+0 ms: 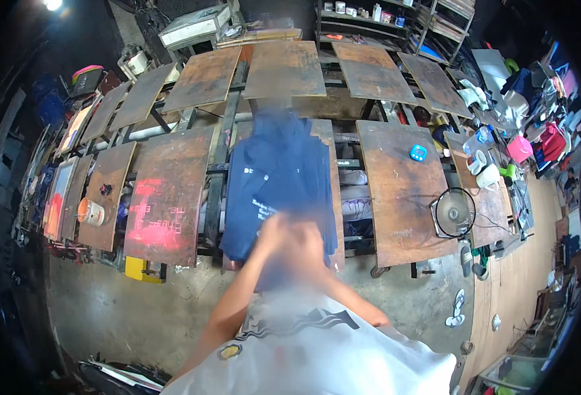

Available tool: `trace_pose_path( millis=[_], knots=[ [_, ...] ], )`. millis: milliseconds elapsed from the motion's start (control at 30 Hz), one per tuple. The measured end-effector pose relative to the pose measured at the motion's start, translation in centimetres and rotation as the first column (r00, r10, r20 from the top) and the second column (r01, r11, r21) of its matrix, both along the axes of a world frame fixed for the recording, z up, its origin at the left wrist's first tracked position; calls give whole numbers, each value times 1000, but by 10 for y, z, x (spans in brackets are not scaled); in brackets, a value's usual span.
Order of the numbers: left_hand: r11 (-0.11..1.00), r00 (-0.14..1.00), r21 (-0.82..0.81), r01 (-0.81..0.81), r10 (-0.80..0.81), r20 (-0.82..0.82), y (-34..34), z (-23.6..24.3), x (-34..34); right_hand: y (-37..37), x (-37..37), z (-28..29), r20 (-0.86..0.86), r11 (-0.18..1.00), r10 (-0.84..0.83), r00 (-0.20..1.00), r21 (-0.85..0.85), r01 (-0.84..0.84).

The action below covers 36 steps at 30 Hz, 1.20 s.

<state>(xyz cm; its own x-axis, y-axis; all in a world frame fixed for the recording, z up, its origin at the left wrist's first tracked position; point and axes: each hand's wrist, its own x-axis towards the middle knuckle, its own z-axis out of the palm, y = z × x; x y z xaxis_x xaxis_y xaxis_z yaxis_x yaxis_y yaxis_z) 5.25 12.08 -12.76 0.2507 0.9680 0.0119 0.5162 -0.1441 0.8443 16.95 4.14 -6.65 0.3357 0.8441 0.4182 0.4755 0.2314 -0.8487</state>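
Observation:
A stack of dark navy shirts [284, 187] lies on a wooden board in front of me, with small white lettering on the top one. My left hand [275, 234] and my right hand [308, 245] are close together over the near end of the stack. Both are blurred, so their fingers do not show clearly. Navy cloth [274, 280] hangs down below them toward my white shirt. Whether either hand grips the cloth cannot be made out.
Wooden boards stand in two rows on metal frames; one board [168, 197] at left has red paint. A round fan [455, 212] and a blue timer [418, 153] are at right. A white bucket [91, 212] sits far left. Slippers [458, 308] lie on the floor.

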Motion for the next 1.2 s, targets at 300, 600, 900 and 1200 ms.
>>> trace_pose_path(
  millis=[300, 600, 900, 1200],
  knots=[
    [935, 950, -241, 262, -294, -108, 113, -21, 9, -42, -76, 106, 132, 550, 810, 572, 168, -818],
    [993, 993, 96, 71, -61, -103, 72, -31, 6, -36, 5, 54, 272, 561, 807, 524, -78, -824],
    [948, 998, 314, -51, 40, 40, 25, -17, 16, -61, 272, -99, 570, 431, -689, 447, -174, 886],
    [957, 999, 287, -44, 45, 2, 25, -19, 16, -94, 340, -101, 822, 131, -539, 185, -135, 982]
  ],
)
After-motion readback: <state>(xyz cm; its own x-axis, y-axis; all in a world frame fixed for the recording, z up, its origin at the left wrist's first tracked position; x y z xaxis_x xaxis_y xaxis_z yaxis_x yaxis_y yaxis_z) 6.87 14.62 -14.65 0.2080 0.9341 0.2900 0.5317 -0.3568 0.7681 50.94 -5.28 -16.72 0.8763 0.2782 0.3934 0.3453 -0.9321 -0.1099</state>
